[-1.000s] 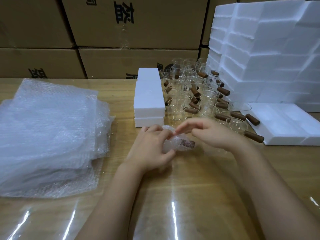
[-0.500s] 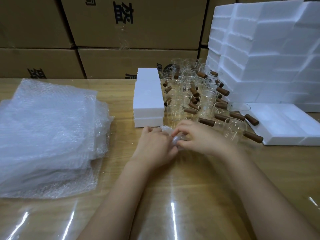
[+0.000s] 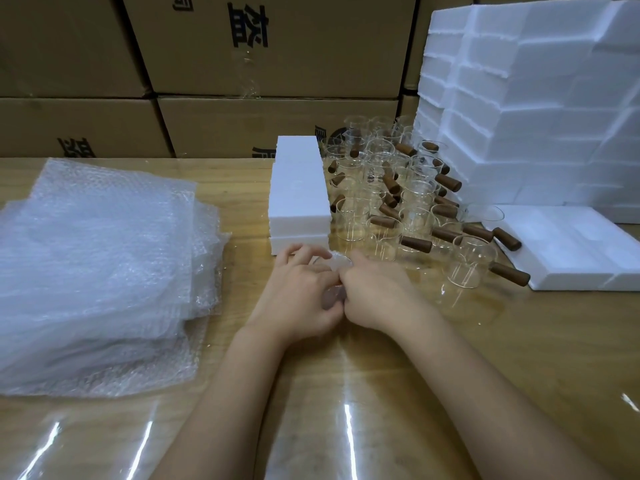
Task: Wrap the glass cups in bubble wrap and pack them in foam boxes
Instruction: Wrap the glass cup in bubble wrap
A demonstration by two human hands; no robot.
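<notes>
- Hands meet at table centre: left hand (image 3: 298, 296) and right hand (image 3: 377, 296) pressed knuckle to knuckle, both curled tight round one bubble-wrapped cup (image 3: 334, 271).
- Wrapped cup mostly hidden between my palms; a crinkled bit of wrap pokes out above the fingers, and a brownish patch at the bottom gap is probably its handle, can't confirm.
- Bundle sits low over the wooden table (image 3: 519, 341); can't tell if it touches.
- Stack of bubble wrap sheets (image 3: 97, 265) lies left of my left hand, well apart.
- Closed foam boxes (image 3: 299, 192), a row stacked low, just beyond my left hand's fingertips.
- Unwrapped glass cups (image 3: 391, 195) with brown handles crowd beyond my right hand, upright, packed close.
- Nearest loose cup (image 3: 471, 263) stands right of my right hand, handle pointing right.
- Open foam tray (image 3: 568, 251) further right, touching that handle's tip or nearly.
- Tall foam stack (image 3: 533, 109) far right; cardboard cartons (image 3: 270, 46) behind everything.
</notes>
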